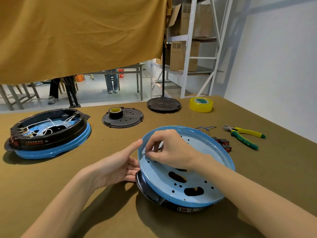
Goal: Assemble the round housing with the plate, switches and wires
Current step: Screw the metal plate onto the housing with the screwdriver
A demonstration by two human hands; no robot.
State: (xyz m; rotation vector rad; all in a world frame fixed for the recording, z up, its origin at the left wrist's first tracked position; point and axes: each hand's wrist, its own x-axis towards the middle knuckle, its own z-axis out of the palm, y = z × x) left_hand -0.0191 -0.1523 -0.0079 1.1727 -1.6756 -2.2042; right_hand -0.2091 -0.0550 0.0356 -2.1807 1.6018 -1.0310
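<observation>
Seen from above: blue plate (197, 170) seated on black round housing (147, 188) near the front of the brown surface (120, 212); left hand (118, 167) open, straight fingers steadying the plate's rim; right hand (169, 148) pinching something tiny at a hole inside; red switches (223, 143) and wires (205, 128) just beyond.

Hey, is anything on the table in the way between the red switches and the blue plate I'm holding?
Nothing visible blocks them. The red switches lie on the table right behind the blue plate's far right rim, with only bare table between. The pliers sit farther right, out of the path. Your right hand is over the plate's left side.
</observation>
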